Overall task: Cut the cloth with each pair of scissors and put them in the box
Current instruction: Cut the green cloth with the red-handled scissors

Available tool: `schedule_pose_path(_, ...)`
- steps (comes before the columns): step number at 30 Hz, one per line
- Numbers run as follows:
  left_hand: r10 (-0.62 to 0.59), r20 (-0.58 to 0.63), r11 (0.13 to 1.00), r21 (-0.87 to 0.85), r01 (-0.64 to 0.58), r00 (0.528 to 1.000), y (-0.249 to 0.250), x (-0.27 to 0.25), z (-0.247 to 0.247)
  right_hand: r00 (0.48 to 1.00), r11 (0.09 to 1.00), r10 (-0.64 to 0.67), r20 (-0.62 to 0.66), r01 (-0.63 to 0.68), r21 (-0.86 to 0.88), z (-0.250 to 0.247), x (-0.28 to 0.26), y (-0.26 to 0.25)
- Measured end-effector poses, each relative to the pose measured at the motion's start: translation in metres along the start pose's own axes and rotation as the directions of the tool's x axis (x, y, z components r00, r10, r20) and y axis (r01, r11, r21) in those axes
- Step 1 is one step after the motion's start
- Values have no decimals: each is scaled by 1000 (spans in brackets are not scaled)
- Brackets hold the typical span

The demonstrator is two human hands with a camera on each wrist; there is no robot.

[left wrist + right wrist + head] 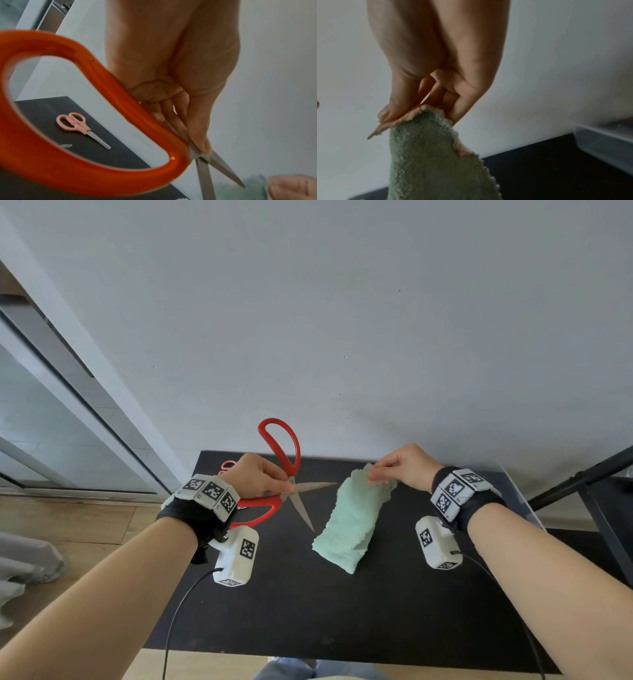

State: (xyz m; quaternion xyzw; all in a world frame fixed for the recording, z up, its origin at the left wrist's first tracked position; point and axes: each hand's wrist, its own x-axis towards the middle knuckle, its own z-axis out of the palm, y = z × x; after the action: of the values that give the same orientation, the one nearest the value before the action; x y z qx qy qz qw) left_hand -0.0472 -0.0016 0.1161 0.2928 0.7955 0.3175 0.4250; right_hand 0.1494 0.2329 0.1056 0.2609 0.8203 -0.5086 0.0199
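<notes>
My left hand [255,475] grips the red scissors [277,494], blades apart at frame middle. My right hand [402,465] pinches the green cloth [351,522]. I should slide the cloth edge deep between the blades, then squeeze.

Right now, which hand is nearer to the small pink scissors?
Left. The left hand, gripping the red scissors, hangs right beside the pink scissors at the table's far left corner. The right hand pinches the green cloth farther right.

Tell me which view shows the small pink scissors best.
Left wrist. The pink scissors lie whole on the black table, seen through the red scissors' handle loop. The head view shows only the handle tips behind the left hand. The right wrist view shows none of them.
</notes>
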Motion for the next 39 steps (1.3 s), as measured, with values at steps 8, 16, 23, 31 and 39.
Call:
schedule_pose_path(8,27,88,998,54,-32,996,13,-2,17,989,999,-33,146,32,5,31,12,-41)
schedule_pose_path(16,49,80,995,78,-55,996,20,-1,20,962,999,24,272,-33,25,58,13,-54)
schedule_pose_path(23,64,34,996,62,-66,997,21,-1,21,970,995,11,242,13,-95,62,16,-55)
schedule_pose_path(31,66,47,995,77,-69,997,21,-2,19,970,990,14,243,22,-143,56,16,-49)
schedule_pose_path(39,53,47,996,70,-57,997,16,-1,12,972,992,53,231,-24,-127,49,13,-36)
